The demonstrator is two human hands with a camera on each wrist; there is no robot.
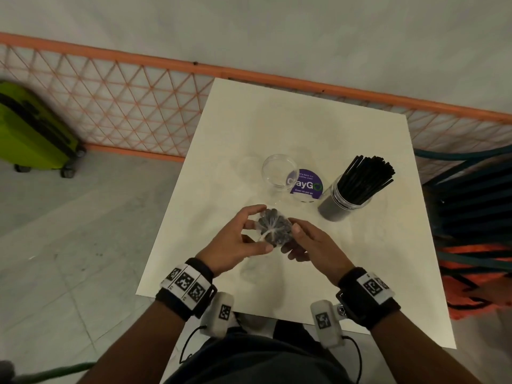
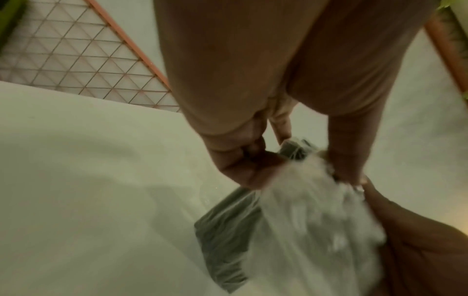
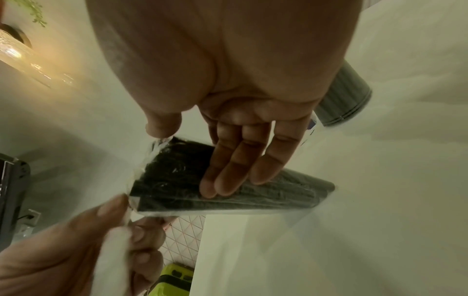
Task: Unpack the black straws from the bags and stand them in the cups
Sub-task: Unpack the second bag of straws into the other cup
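Note:
A clear plastic bag of black straws (image 1: 274,227) is held above the white table (image 1: 277,120), its sealed end turned up toward me. My left hand (image 1: 256,228) pinches the crumpled plastic at that end (image 2: 303,210). My right hand (image 1: 295,241) holds the bag (image 3: 177,176) from the other side, with the thumb at the top edge and the fingers (image 3: 238,164) lying along the straws. An empty clear cup (image 1: 278,170) stands just beyond my hands. To its right, a second clear cup (image 1: 343,200) is packed with upright black straws (image 1: 365,176).
A round purple sticker (image 1: 306,182) lies on the table between the cups. An orange mesh fence (image 1: 124,106) runs behind the table, with a lime green suitcase (image 1: 30,134) on the floor to the left. Dark chairs (image 1: 476,203) stand at the right.

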